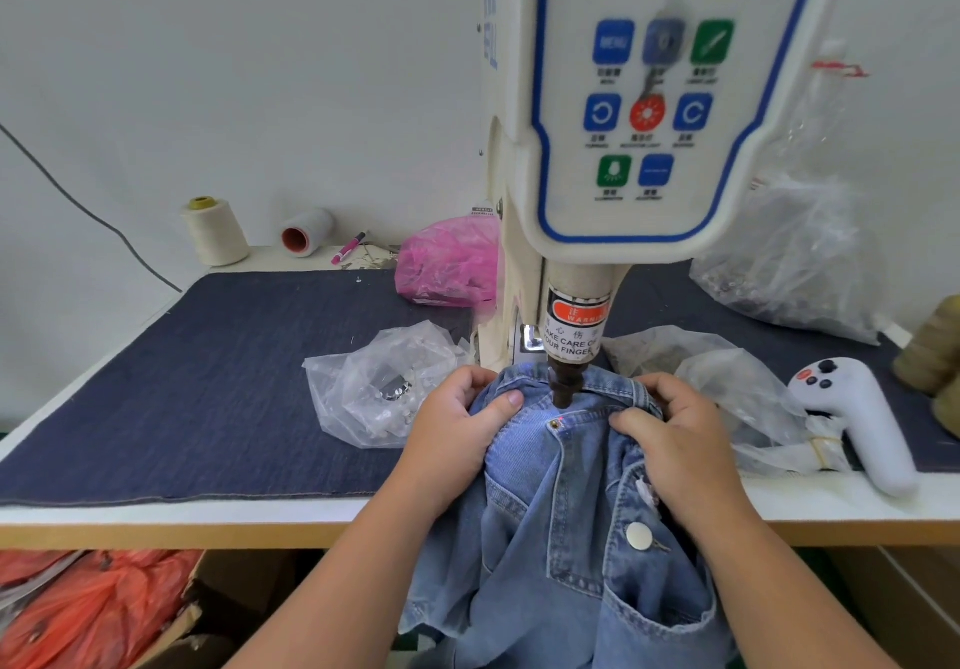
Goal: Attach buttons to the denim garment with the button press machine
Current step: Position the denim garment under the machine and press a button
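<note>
White table [156,515] under denim mat [208,382]

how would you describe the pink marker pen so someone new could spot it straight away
Start at the tall white button press machine and look left along the back edge of the table, by the wall. Past the pink plastic bag lies the pink marker pen, beside a tipped thread spool. It is the only thin stick-shaped thing there, pink with a black cap.
</note>
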### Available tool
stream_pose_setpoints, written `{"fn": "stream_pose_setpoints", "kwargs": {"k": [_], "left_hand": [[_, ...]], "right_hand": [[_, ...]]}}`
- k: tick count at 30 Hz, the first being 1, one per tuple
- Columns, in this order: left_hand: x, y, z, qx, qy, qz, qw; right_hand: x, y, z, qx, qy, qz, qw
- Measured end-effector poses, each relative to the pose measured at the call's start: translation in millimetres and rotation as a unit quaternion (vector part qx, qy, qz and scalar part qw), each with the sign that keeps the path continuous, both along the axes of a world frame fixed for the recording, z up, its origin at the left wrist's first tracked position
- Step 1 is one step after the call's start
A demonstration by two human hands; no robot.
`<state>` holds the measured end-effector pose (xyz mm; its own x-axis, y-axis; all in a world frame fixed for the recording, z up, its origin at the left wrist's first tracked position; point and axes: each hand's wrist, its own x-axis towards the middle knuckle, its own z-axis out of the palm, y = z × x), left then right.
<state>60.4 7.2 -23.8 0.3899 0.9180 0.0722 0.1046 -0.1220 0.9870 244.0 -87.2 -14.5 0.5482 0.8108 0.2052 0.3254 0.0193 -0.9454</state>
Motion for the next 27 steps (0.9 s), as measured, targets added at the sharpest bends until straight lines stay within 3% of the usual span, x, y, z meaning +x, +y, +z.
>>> {"fn": "stream_pose_setpoints", "kwargs": {"k": [14, 23, 27], "left_hand": [[1, -3, -1, 0.053, 0.013, -0.004, 0.998], [-10, -23, 16, 0.061, -0.014, -0.015, 0.998], [-22, -39, 23, 0.004, -0.044, -0.026, 0.999]], "right_hand": [[-4, -2, 2, 0.005, 0.026, -0.001, 1.0], [-21, -27, 14, 0.001, 0.196, 0.053, 0.979], [-34, -43, 21, -0.037, 0.276, 0.101, 0.955]]}}
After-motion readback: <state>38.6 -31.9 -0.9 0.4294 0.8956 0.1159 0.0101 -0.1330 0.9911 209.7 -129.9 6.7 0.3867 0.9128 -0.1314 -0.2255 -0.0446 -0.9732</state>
